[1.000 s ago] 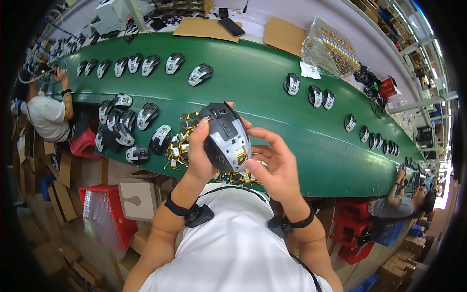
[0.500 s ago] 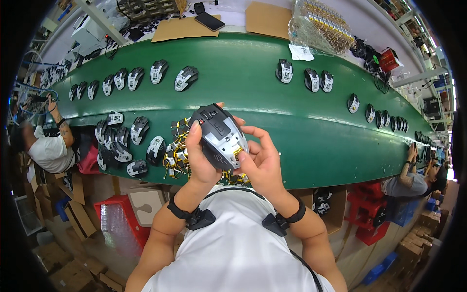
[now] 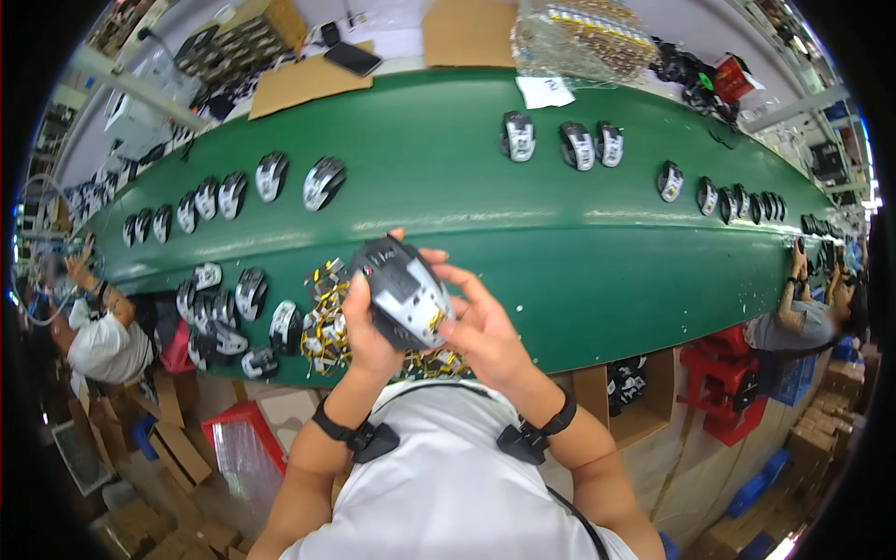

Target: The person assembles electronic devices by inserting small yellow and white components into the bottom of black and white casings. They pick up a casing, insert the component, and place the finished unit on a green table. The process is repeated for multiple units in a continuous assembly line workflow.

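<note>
- head view: both hands hold one computer mouse (image 3: 403, 291) over the near edge of the green belt (image 3: 560, 233), belly plate facing up.
- left hand (image 3: 366, 322) is wrapped around the mouse's left side, fingers curled tight on the shell.
- right hand (image 3: 485, 327) cups the right side; fingertips narrow, pressing at the underside near a small yellow part.
- judgement: this unit is mid-work, underside open to view, not yet set down on the belt.
- pile of small yellow-and-silver parts (image 3: 327, 322) lies on the belt just beside the left hand; plenty remain.
- cluster of mice (image 3: 229, 313) sits left of that pile, looks like the waiting stock.
- row of mice (image 3: 233, 194) runs along the far left of the belt, three more (image 3: 563, 142) far right, well apart; cannot tell which are finished.
- co-worker (image 3: 98, 327) sits at the left of the belt.
</note>
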Action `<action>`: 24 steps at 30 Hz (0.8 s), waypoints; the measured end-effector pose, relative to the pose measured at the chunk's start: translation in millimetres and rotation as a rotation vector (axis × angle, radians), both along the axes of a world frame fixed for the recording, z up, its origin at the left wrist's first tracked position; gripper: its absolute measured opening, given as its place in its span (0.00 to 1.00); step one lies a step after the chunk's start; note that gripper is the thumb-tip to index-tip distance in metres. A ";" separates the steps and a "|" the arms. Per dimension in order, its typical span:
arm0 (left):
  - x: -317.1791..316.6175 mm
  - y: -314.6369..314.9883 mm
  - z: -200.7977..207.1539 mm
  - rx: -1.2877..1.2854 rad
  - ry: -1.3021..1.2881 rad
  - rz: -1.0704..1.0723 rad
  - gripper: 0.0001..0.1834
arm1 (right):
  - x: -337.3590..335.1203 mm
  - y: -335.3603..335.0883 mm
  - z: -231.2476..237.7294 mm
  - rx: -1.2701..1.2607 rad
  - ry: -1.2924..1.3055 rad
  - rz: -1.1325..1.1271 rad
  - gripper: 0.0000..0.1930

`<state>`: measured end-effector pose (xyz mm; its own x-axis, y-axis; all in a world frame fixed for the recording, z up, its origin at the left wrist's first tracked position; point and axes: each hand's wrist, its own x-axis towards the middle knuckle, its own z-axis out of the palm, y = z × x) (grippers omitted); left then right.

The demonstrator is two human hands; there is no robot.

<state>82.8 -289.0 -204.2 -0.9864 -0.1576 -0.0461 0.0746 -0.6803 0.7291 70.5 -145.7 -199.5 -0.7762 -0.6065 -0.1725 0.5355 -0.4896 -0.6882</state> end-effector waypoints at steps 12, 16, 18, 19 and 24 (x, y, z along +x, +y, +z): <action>-11.6 -43.7 -34.3 -0.658 -0.465 -0.305 0.27 | -227.7 277.6 -139.9 0.669 0.049 -0.895 0.30; -10.6 -48.5 -42.4 -0.673 -0.536 -0.371 0.27 | -271.8 293.4 -158.7 1.612 0.176 -0.824 0.32; -4.4 -55.6 -43.0 -0.721 -0.528 -0.340 0.30 | -283.1 267.9 -150.6 2.272 0.351 -0.805 0.29; -3.3 -59.2 -42.0 -0.744 -0.524 -0.324 0.31 | -296.2 258.7 -154.5 2.192 0.540 -0.878 0.29; 4.0 -71.1 -30.3 -0.720 -0.572 -0.267 0.30 | -354.7 190.8 -157.2 1.710 0.710 -0.783 0.34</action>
